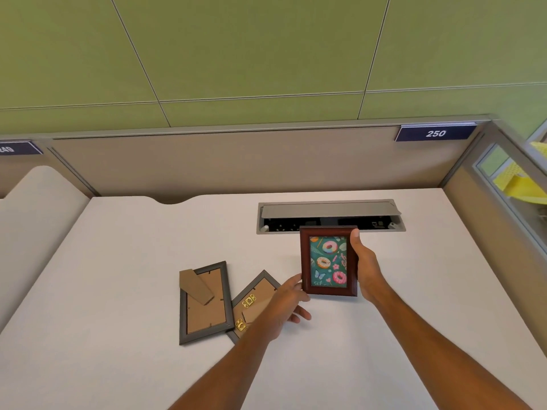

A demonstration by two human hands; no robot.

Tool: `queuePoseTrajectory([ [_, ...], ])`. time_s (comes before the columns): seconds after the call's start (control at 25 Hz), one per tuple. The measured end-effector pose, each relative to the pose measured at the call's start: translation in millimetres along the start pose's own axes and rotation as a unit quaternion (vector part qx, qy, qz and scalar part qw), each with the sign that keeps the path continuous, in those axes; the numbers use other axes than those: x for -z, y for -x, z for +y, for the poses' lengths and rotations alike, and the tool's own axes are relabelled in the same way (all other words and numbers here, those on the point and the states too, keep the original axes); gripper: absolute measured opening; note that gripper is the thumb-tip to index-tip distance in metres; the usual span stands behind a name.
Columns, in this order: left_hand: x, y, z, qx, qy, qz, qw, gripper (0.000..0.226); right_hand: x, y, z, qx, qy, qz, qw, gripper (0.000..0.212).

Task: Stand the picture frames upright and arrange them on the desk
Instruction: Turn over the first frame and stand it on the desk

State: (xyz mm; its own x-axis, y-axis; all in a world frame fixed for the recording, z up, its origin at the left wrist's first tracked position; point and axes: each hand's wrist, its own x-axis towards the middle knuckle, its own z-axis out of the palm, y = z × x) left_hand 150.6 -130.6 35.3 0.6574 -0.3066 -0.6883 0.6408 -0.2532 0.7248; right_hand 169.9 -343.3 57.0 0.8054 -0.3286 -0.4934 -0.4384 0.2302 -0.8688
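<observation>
head view: the brown frame [328,261] with the doughnut print stands upright at centre right, face to the camera. the right hand [365,261] is clasped around its right edge, thumb at the top corner. the left hand [284,306] touches the lower left corner with its thumb, though i cannot tell if it truly pinches it. whether the bottom edge rests on the desk [118,276] yet is unclear.

by my reading the task is in its early part: the grey frame [204,303] and the second grey frame [254,300] lie face down at lower centre, touching, stands not opened.

the desk is pale and matte. an open cable tray [330,216] sits behind the brown frame, then a beige partition [207,164] with a "250" label [435,133] at upper right, and a green wall [236,48] above.
</observation>
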Motion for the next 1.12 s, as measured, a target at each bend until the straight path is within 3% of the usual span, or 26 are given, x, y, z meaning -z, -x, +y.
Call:
queuePoseTrajectory([
  [0.32,-3.9,0.0,-5.9,-0.01,-0.017,0.011,1.0,0.067,6.3,-1.6,14.7,0.0,0.001,-0.015,1.0,0.057],
  [0.64,-2.6,3.4,-22.6,-0.033,-0.046,0.007,0.998,0.071,11.4,4.8,34.6,0.003,-0.02,-0.025,0.999,0.071],
  [1.12,-4.9,1.8,-29.0,-0.039,-0.056,0.019,0.997,0.084,24.8,4.3,44.5,0.015,-0.034,-0.016,0.999,0.06],
])
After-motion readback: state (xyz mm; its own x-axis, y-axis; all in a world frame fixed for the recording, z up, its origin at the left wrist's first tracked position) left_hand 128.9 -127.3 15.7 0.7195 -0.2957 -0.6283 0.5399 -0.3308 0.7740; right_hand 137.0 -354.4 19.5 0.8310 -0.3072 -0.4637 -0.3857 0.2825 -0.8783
